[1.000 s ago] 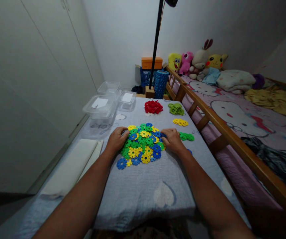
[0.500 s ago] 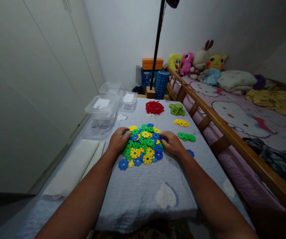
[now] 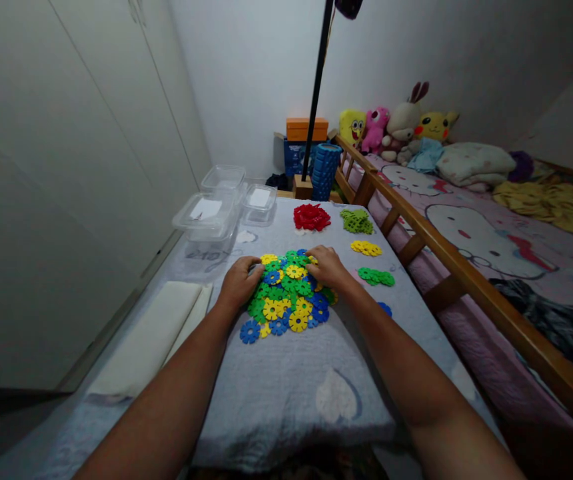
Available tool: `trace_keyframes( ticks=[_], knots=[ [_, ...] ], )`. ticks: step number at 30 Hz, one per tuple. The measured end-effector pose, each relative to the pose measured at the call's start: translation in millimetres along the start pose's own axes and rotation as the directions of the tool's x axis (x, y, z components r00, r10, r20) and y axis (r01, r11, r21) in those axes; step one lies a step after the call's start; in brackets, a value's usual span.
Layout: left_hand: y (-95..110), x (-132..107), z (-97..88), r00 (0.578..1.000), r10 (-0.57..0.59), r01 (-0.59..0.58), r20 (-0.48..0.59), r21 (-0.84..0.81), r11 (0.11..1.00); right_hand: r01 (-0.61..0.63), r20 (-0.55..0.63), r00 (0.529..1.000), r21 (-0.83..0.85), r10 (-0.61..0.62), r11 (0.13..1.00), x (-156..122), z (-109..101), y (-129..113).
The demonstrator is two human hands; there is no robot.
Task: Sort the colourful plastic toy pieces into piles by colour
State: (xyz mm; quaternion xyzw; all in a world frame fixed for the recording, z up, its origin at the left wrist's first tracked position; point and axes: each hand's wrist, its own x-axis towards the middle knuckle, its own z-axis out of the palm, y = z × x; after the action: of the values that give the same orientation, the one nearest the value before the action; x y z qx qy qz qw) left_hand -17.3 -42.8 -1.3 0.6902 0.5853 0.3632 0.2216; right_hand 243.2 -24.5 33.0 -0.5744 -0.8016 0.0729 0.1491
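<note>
A mixed heap of flower-shaped plastic discs point(image 3: 286, 287), blue, yellow and green, lies in the middle of the cloth-covered table point(image 3: 276, 393). My left hand point(image 3: 240, 283) cups the heap's left edge, thumb and fingers apart, touching the discs. Over the upper right of the heap, my right hand point(image 3: 327, 267) rests with curved fingers and a gap to the thumb; its fingertips are partly hidden among the discs. Sorted groups lie to the right: yellow discs point(image 3: 366, 248), green discs point(image 3: 376, 276) and a blue disc point(image 3: 385, 309) partly covered by my right forearm.
Behind the heap are red pieces point(image 3: 311, 217) and light green pieces point(image 3: 357, 221). Clear plastic containers point(image 3: 206, 217) stand at the back left, a folded white cloth point(image 3: 146, 340) at the left edge. A wooden bed rail point(image 3: 416, 233) runs along the right, near a black pole point(image 3: 317, 87).
My right hand has moved from the heap's right side up and left onto its upper right part, uncovering discs at the right edge. My left hand stays about where it was.
</note>
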Motion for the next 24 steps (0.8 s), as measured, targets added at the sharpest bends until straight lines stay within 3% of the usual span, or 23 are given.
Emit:
trace_keyframes(
  ticks=[7,13,19,24],
  knots=[
    [2.5,-0.4,-0.6,1.000,0.004,-0.004,0.006,-0.001,1.000,-0.066,0.006,0.998,-0.120,0.068,0.991,1.9,10.2,-7.6],
    [3.8,-1.9,-1.1,1.000,0.003,-0.003,-0.006,-0.006,1.000,-0.086,-0.121,0.989,-0.028,0.082,0.996,-2.6,4.9,-3.9],
    [0.7,-1.1,-0.3,1.000,0.006,-0.006,-0.002,-0.006,1.000,-0.119,-0.230,0.956,0.257,0.180,0.959,-15.2,-28.3,41.9],
    [-0.2,-0.4,0.3,1.000,0.012,-0.012,0.008,-0.009,1.000,-0.274,-0.286,0.868,0.405,0.405,0.872,-53.4,-59.9,97.2]
  ],
)
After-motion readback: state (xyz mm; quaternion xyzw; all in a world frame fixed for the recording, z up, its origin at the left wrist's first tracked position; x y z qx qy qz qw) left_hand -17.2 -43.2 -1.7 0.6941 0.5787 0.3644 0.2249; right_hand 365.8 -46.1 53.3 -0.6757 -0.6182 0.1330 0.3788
